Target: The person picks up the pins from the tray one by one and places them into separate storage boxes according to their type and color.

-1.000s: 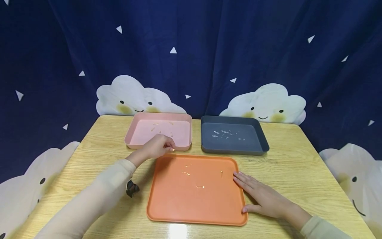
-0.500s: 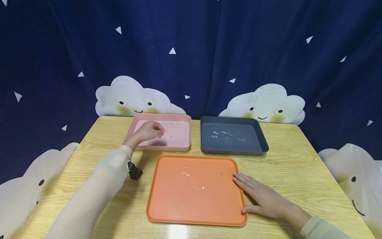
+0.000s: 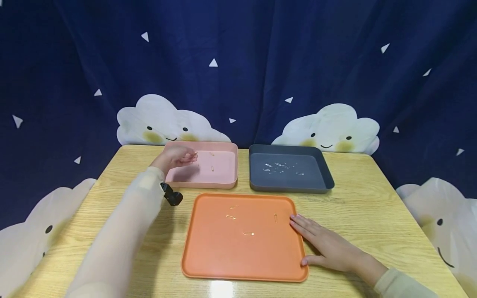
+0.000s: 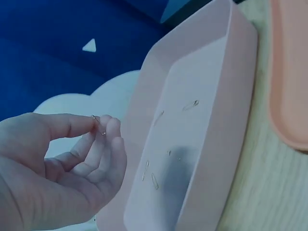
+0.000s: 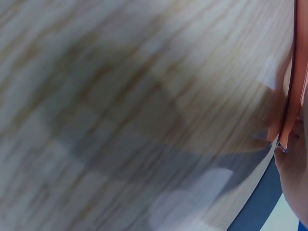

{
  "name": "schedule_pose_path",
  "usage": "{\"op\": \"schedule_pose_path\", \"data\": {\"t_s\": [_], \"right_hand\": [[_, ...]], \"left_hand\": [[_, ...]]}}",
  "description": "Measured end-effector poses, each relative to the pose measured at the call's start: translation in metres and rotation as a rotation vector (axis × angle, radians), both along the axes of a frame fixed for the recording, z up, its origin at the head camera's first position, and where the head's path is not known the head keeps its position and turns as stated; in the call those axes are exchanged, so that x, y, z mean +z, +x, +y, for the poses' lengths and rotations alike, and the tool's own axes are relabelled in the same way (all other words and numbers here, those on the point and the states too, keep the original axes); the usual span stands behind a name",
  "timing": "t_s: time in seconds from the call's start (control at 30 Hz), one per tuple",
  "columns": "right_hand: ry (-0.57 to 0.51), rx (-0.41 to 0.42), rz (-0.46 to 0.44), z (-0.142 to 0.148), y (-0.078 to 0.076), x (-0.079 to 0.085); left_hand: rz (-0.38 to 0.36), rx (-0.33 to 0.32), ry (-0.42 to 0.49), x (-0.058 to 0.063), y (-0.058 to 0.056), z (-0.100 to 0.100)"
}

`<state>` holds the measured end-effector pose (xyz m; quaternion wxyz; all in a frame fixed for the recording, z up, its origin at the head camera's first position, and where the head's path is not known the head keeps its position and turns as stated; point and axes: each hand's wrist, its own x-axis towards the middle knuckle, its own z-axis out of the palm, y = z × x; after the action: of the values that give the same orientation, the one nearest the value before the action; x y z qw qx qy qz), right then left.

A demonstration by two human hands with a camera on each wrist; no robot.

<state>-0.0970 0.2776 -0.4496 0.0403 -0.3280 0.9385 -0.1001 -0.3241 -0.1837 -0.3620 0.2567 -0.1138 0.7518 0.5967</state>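
Note:
Above the left part of the pink tray (image 3: pixel 220 179), my left hand (image 3: pixel 179 157) pinches a small gold safety pin (image 4: pixel 99 126) between thumb and fingertips. Several more gold safety pins lie on the pink tray's floor, one of them a pin (image 4: pixel 191 105) near its side wall. My right hand (image 3: pixel 329 248) rests with extended fingers on the right rim of the orange tray (image 3: pixel 242 258). On that tray lie several gold safety pins, among them a pin (image 3: pixel 248 234) near the middle and another pin (image 3: pixel 275 218) close to my right fingertips.
A dark grey tray (image 3: pixel 290 187) stands at the back right, holding several silver safety pins (image 3: pixel 278 164) and tiny pale specks. All the trays sit on a wooden table (image 3: pixel 357 198). A navy curtain (image 3: pixel 246 74) with clouds hangs right behind the table.
My left hand has moved from the pink tray's front edge back and left over the tray, still holding the pin. My right hand has stayed on the orange tray's rim.

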Motion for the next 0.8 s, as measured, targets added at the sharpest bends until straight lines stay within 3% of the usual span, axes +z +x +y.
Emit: {"op": "schedule_pose_path", "data": {"t_s": [0.17,0.33,0.47,0.63,0.8], "right_hand": [[-0.040,0.068,0.043,0.000,-0.003,-0.001],[-0.052,0.074,0.036,-0.001,-0.004,0.000],[-0.056,0.116,0.088,-0.002,-0.006,0.000],[-0.071,0.162,0.135,-0.003,-0.008,0.000],[-0.081,0.159,0.122,-0.003,-0.009,0.000]], "left_hand": [[-0.029,0.091,-0.032,0.003,-0.008,-0.002],[-0.028,0.131,-0.192,0.001,-0.012,-0.004],[-0.018,0.140,-0.308,-0.004,-0.016,-0.008],[0.024,0.113,-0.466,-0.008,-0.021,-0.011],[-0.011,0.009,-0.671,-0.008,-0.026,-0.007]]}}
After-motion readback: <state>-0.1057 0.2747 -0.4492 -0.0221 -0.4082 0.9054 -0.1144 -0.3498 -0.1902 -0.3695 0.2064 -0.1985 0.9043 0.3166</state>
